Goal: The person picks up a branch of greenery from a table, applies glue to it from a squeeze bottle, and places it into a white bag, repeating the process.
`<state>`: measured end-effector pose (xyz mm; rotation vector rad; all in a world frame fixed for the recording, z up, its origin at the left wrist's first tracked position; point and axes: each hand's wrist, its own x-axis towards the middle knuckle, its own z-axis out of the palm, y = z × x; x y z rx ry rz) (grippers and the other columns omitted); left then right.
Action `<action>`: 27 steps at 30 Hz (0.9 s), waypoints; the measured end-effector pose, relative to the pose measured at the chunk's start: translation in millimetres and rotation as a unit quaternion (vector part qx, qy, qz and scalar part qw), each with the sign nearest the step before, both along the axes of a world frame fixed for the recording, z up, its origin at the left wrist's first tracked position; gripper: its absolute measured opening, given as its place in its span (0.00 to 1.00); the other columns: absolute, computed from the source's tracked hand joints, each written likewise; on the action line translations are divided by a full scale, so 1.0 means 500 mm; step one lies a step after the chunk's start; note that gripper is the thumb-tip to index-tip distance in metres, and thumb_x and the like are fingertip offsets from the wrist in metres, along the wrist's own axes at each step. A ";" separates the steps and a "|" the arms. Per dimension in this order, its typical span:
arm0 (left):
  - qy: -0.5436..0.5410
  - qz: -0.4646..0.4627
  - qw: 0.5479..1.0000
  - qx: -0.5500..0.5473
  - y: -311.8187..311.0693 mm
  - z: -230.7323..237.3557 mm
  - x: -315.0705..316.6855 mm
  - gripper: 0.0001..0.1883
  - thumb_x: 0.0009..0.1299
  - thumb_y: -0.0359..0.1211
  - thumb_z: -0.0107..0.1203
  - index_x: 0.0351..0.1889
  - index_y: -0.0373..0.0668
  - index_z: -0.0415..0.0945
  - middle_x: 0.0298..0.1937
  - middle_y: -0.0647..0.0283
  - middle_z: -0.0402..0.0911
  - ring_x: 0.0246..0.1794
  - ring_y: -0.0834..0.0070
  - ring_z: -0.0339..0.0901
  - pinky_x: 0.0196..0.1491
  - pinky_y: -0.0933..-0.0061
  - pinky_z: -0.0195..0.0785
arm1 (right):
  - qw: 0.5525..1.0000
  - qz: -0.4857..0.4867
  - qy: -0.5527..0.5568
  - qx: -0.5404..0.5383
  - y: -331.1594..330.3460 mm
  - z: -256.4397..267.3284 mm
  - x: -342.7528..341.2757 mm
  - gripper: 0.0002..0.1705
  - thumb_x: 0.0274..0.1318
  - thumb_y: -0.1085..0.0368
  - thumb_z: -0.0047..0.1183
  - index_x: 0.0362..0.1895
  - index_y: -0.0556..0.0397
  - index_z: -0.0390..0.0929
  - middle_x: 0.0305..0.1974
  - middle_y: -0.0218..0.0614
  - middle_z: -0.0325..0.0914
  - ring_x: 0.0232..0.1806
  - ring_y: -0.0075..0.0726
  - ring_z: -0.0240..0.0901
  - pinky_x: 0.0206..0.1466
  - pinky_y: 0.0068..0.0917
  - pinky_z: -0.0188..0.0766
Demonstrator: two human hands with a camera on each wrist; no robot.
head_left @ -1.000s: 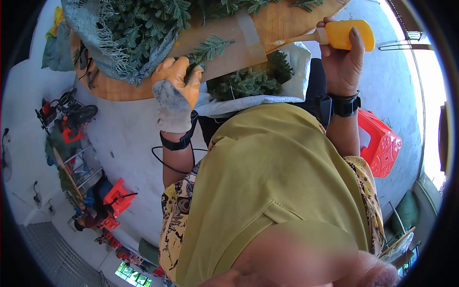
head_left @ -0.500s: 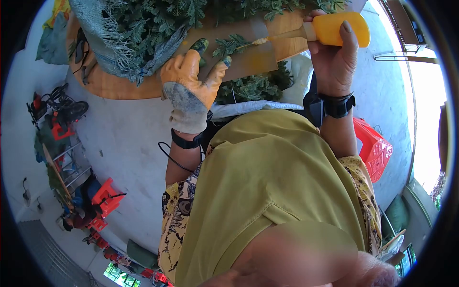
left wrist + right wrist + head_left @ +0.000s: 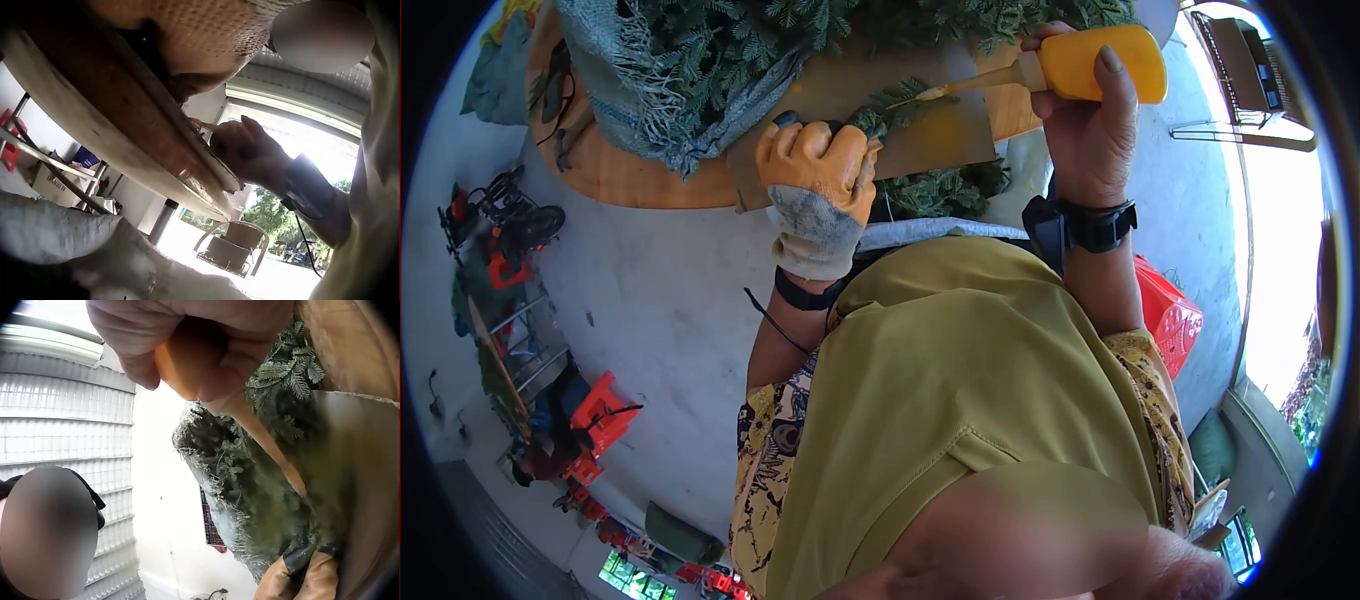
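Observation:
My left hand (image 3: 818, 185), in an orange-palmed work glove, pinches a small fir sprig (image 3: 892, 118) over a brown board (image 3: 960, 145). In the right wrist view, the dark gloved fingertips (image 3: 299, 559) close around the sprig's lower end. My bare right hand (image 3: 1093, 145) grips a yellow squeeze bottle (image 3: 1108, 68) lying sideways, thumb on its near side. Its long tapered nozzle (image 3: 978, 82) points left, the tip right at the sprig. The left wrist view shows mostly the glove and the table's edge (image 3: 144, 131); the sprig is hidden there.
A frayed woven sack (image 3: 615, 95) full of fir branches (image 3: 730, 65) stands on the wooden table (image 3: 650, 190), left of the board. More fir cuttings (image 3: 940, 192) lie in a white sack below the board. A red stool (image 3: 1168, 318) stands to my right.
The left hand released the sprig, opened, then took hold of it again, shifting right. The right hand brought the bottle left, so its nozzle tip came to the sprig.

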<state>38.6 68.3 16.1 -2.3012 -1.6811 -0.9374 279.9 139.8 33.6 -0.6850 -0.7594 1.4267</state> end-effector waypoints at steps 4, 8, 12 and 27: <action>0.004 0.003 1.000 0.012 -0.003 -0.008 -0.003 0.13 0.56 0.36 0.65 0.21 0.45 0.70 0.22 0.60 0.66 0.27 0.56 0.66 0.42 0.53 0.64 | 0.999 0.026 -0.020 -0.005 0.007 -0.003 -0.002 0.28 0.62 0.49 0.52 0.52 0.63 0.74 0.46 0.48 0.78 0.42 0.32 0.74 0.28 0.20 0.65; 0.005 0.003 1.000 0.003 -0.006 -0.010 -0.005 0.13 0.59 0.39 0.63 0.21 0.46 0.70 0.24 0.60 0.65 0.28 0.56 0.67 0.46 0.51 0.65 | 0.998 0.015 -0.052 0.009 0.005 0.000 -0.012 0.27 0.62 0.50 0.52 0.51 0.62 0.74 0.47 0.48 0.79 0.41 0.33 0.74 0.28 0.20 0.66; 0.001 0.003 1.000 0.002 -0.008 -0.013 -0.006 0.13 0.60 0.39 0.63 0.21 0.46 0.70 0.25 0.60 0.65 0.29 0.56 0.67 0.48 0.50 0.65 | 0.997 0.006 -0.076 0.021 0.002 0.009 -0.021 0.25 0.62 0.51 0.52 0.50 0.61 0.74 0.47 0.49 0.79 0.41 0.34 0.75 0.27 0.21 0.66; -0.008 0.000 1.000 0.021 -0.002 -0.012 -0.002 0.15 0.56 0.37 0.65 0.19 0.44 0.68 0.23 0.59 0.61 0.27 0.55 0.65 0.38 0.53 0.65 | 0.997 0.001 -0.083 0.004 0.005 0.007 -0.002 0.26 0.62 0.51 0.52 0.50 0.63 0.75 0.45 0.49 0.79 0.40 0.34 0.75 0.27 0.21 0.66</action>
